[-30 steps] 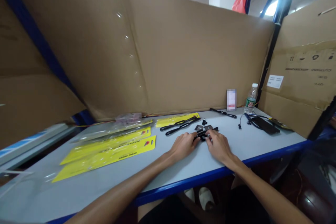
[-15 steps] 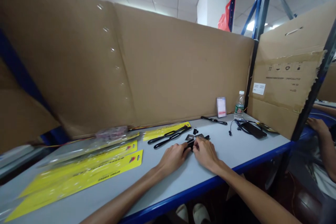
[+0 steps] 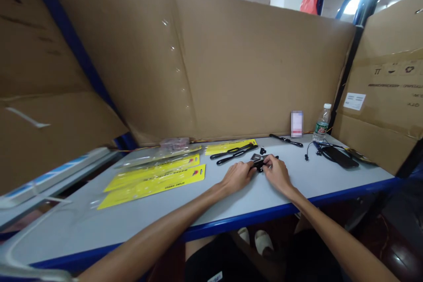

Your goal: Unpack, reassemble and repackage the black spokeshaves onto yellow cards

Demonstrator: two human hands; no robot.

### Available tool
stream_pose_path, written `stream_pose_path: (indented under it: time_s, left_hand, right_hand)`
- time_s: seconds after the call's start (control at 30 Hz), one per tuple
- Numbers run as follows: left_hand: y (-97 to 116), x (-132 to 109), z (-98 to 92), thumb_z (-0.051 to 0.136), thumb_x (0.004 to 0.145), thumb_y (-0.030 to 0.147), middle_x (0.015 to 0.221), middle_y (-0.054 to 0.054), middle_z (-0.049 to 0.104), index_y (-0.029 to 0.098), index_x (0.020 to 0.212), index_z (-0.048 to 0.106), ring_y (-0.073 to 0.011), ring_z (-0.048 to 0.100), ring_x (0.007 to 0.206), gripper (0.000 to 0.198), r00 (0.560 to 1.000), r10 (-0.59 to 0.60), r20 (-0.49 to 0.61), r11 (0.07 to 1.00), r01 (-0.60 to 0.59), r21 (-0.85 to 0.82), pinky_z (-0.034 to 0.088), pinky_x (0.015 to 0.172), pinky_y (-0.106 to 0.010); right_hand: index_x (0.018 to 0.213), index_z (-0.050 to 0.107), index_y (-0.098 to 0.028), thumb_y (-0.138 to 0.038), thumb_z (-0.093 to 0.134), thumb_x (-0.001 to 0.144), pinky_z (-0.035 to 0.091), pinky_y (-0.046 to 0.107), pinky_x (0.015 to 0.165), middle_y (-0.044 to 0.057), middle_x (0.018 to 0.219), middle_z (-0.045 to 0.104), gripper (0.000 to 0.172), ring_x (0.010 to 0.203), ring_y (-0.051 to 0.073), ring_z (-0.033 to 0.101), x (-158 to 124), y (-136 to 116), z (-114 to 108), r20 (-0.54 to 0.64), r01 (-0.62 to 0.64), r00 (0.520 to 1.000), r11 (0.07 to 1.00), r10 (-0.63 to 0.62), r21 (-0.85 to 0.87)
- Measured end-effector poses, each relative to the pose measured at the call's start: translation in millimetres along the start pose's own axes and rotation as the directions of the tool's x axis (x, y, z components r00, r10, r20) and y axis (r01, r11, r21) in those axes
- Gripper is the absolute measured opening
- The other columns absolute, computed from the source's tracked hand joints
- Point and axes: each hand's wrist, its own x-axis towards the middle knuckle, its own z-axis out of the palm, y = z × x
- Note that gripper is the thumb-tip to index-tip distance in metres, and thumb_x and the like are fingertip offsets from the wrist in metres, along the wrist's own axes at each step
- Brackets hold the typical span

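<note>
Right of centre in the lower frame, my left grip [image 3: 238, 175] and right grip [image 3: 277, 173] are both clenched on one black piece [image 3: 258, 164] at the counter [image 3: 317, 177]; black straps [image 3: 225, 159] lie to its left.

Covered, cut off or too small to read

The fingers of the left hand [image 3: 237, 175] and the right hand [image 3: 277, 173] cover much of the black piece [image 3: 258, 164] which they hold, so its full form cannot be told. Of the dark square pieces [image 3: 255, 157] just behind it, a part is hidden by the right hand. The small black part [image 3: 262, 150] is too small to identify. On the yellow cards [image 3: 158, 185], glare and small size make most lettering unreadable. The phone screen [image 3: 297, 124] is pixelated. The right edge cuts the printed carton [image 3: 390, 110], the top edge cuts the red bag [image 3: 311, 0], and both forearms run out at the bottom.
</note>
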Motion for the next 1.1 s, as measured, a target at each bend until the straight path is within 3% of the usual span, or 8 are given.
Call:
stream_pose_path:
  time_s: [0.1, 0.23, 0.37, 0.47, 0.7, 0.9, 1.03, 1.1]
  left_hand:
    - [0.7, -0.4, 0.0, 0.042, 0.105, 0.036, 0.101, -0.015, 0.076, 0.021, 0.115, 0.067, -0.0314, 0.074, 0.099, 0.031, 1.000, 0.005, -0.006, 1.000, -0.005, 0.009, 0.050, 0.079, -0.034]
    - [0.0, 0.9, 1.6, 0.042, 0.105, 0.036, 0.101, -0.014, 0.076, 0.021, 0.115, 0.067, -0.0309, 0.074, 0.099, 0.031, 1.000, 0.013, -0.016, 1.000, -0.012, 0.007, 0.050, 0.078, -0.034]
    - [-0.1, 1.5, 3.5, 0.041, 0.105, 0.036, 0.100, -0.015, 0.076, 0.020, 0.114, 0.067, -0.0313, 0.074, 0.097, 0.031, 1.000, 0.016, -0.026, 1.000, -0.016, 0.002, 0.051, 0.079, -0.035]
    - [0.7, 0.5, 4.1, 0.040, 0.106, 0.036, 0.101, -0.016, 0.076, 0.019, 0.115, 0.065, -0.0322, 0.074, 0.098, 0.031, 0.999, 0.018, -0.032, 1.000, -0.018, 0.008, 0.050, 0.079, -0.036]
    - [-1.2, 1.8, 3.5, 0.039, 0.106, 0.032, 0.099, -0.016, 0.076, 0.018, 0.122, 0.061, -0.0321, 0.074, 0.095, 0.031, 0.999, 0.047, -0.004, 0.999, -0.047, 0.026, 0.050, 0.080, -0.036]
    - [-1.4, 2.7, 5.5, 0.037, 0.107, 0.033, 0.100, -0.017, 0.075, 0.017, 0.124, 0.060, -0.0337, 0.074, 0.094, 0.033, 0.999, 0.039, -0.007, 0.997, -0.038, 0.061, 0.050, 0.078, -0.038]
    - [-0.9, 2.5, 5.7, 0.037, 0.106, 0.032, 0.101, -0.016, 0.076, 0.018, 0.122, 0.061, -0.0321, 0.075, 0.094, 0.031, 1.000, 0.026, -0.012, 0.997, -0.025, 0.076, 0.051, 0.077, -0.037]
    - [-0.9, 2.5, 5.5, 0.037, 0.106, 0.032, 0.101, -0.015, 0.076, 0.018, 0.122, 0.061, -0.0322, 0.075, 0.094, 0.031, 1.000, 0.027, -0.016, 0.996, -0.026, 0.080, 0.051, 0.076, -0.037]
  right_hand:
    - [0.095, 0.067, -0.023, -0.019, 0.066, 0.088, 0.045, 0.027, 0.071, 0.001, 0.085, 0.074, 0.008, 0.082, 0.019, 0.069, 0.7, -0.6, 1.6, -0.004, -0.005, 1.000, 1.000, 0.005, 0.017]
    - [0.095, 0.068, -0.024, -0.005, 0.064, 0.083, 0.046, 0.024, 0.081, 0.000, 0.106, 0.074, 0.023, 0.089, 0.014, 0.069, -1.2, -2.5, -1.9, -0.003, 0.061, 0.998, 0.998, -0.061, 0.021]
    - [0.101, 0.067, -0.022, -0.027, 0.061, 0.096, 0.046, 0.028, 0.077, 0.006, 0.096, 0.075, 0.009, 0.089, 0.021, 0.069, -3.8, -4.6, -3.6, -0.054, -0.022, 0.998, 0.999, 0.020, -0.034]
    - [0.095, 0.068, -0.022, -0.038, 0.056, 0.101, 0.041, 0.029, 0.069, 0.007, 0.084, 0.074, 0.021, 0.081, 0.023, 0.070, -3.5, -6.8, -2.2, -0.038, -0.074, 0.997, 0.995, 0.072, -0.068]
    - [0.090, 0.068, -0.024, -0.027, 0.068, 0.091, 0.036, 0.026, 0.066, 0.000, 0.081, 0.074, 0.002, 0.080, 0.019, 0.068, 0.2, -9.1, -3.7, 0.008, -0.079, 0.997, 0.996, 0.080, -0.042]
    - [0.106, 0.064, -0.024, -0.004, 0.065, 0.079, 0.039, 0.026, 0.072, 0.001, 0.101, 0.074, 0.034, 0.093, 0.018, 0.067, -0.1, -4.0, 0.0, -0.005, -0.049, 0.999, 0.999, 0.049, -0.005]
    - [0.096, 0.067, -0.024, -0.010, 0.067, 0.082, 0.039, 0.027, 0.070, 0.000, 0.087, 0.073, 0.019, 0.085, 0.020, 0.067, 0.1, -2.0, 1.0, 0.009, -0.029, 1.000, 0.999, 0.029, 0.012]
    - [0.089, 0.068, -0.025, -0.008, 0.065, 0.083, 0.040, 0.026, 0.072, -0.001, 0.091, 0.073, 0.019, 0.087, 0.018, 0.066, 0.4, -1.5, 0.5, 0.020, 0.011, 1.000, 1.000, -0.011, 0.023]
